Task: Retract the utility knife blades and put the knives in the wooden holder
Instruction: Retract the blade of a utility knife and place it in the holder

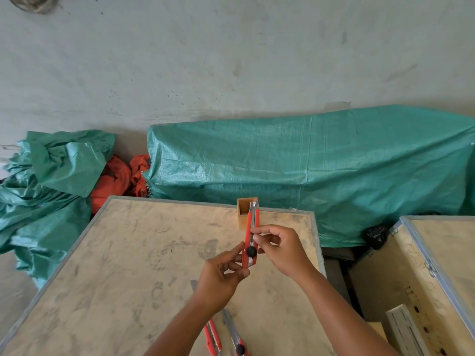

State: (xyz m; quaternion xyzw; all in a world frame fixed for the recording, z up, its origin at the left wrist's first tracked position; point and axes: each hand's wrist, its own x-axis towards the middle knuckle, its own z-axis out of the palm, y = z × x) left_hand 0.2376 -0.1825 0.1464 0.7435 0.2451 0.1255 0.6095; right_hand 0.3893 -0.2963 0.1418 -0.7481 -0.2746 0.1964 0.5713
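Note:
I hold a red utility knife (250, 235) upright over a plywood crate top (128, 265). Its silver blade tip sticks out at the top, in front of the wooden holder (243, 210). My left hand (223, 276) pinches the knife's lower end. My right hand (279, 249) grips the body from the right, fingertips by the slider track above the black knob. The small square holder stands open at the crate's far edge. Two more red knives lie near the front: one (212, 336) partly under my left forearm, another (235, 335) with its blade out.
Green tarpaulin (308, 173) covers bulky shapes behind the crate, with orange fabric (115, 181) between the heaps. A second wooden crate (424, 278) stands at the right, a gap between the two. Grey concrete floor lies beyond.

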